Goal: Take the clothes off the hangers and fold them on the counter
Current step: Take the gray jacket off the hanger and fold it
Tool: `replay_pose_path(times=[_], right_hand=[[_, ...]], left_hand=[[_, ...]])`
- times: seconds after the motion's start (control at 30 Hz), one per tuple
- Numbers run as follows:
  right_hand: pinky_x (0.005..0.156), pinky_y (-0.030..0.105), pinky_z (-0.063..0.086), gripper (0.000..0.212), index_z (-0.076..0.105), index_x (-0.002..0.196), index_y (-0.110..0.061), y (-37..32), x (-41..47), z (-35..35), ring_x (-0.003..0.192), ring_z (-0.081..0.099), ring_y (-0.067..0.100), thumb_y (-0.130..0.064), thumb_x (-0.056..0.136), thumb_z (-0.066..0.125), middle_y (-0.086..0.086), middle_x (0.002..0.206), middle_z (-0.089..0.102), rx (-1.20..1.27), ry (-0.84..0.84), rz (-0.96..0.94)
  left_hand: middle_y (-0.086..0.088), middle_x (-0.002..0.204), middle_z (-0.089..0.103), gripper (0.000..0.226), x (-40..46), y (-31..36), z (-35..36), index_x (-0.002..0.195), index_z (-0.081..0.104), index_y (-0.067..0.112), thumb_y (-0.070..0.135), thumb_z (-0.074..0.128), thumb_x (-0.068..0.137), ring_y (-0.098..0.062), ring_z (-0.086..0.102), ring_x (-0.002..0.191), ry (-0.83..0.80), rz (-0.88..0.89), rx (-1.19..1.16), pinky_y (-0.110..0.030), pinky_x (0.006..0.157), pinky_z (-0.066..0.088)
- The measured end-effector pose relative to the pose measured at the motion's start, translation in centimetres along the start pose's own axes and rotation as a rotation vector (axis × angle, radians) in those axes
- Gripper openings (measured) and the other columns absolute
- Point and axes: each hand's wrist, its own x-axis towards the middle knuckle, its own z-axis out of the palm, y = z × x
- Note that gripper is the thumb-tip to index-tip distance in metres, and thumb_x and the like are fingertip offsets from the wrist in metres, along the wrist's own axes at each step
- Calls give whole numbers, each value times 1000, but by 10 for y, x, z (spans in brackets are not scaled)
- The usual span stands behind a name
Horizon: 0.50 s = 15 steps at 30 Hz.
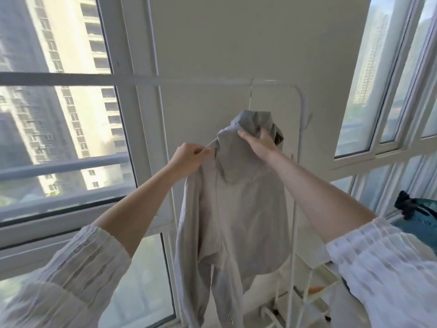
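A light grey hooded jacket (236, 209) hangs on a thin white hanger (250, 95) hooked over the white rack rail (165, 80). My left hand (189, 157) pinches the bare left arm of the hanger, which sticks out from the jacket's shoulder. My right hand (257, 139) grips the grey collar and hood fabric near the top. The jacket's left sleeve hangs down loose; most of the hanger is hidden inside the garment.
The white clothes rack's upright (298, 162) stands just behind the jacket, in front of a white wall panel. Large windows (59, 114) flank both sides. A teal and dark object (416, 209) sits at the right edge. The rack's base and wheels (274, 311) show below.
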Motion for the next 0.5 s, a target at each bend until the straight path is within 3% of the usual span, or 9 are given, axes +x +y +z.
replay_pose_path(times=[0.17,0.23,0.33,0.5], right_hand=[[97,30,42,102,35,143,-8,-26,14,14,120,52,22,-70,68,64,4,137,50,21,-66,102],[88,29,44,91,43,138,-5,-29,13,15,107,57,24,-64,72,65,5,126,55,20,-95,129],[94,33,48,69,55,127,-7,-27,14,14,99,61,24,-53,76,67,5,118,61,33,-154,132],[89,36,54,57,64,113,-6,-37,2,27,92,66,26,-45,72,67,10,106,68,18,-182,149]], left_hand=[[8,50,25,47,-6,19,4,55,30,18,37,54,91,-9,23,47,-100,76,-21,-26,46,19],[7,52,30,43,-7,26,7,56,35,17,36,54,90,-11,28,50,-116,72,-32,-28,49,22],[7,55,40,38,-9,33,12,58,45,19,37,53,90,-10,36,52,-118,50,-12,-27,49,26],[2,52,35,40,-22,28,5,55,33,16,30,49,89,-16,30,51,-88,31,65,-27,47,23]])
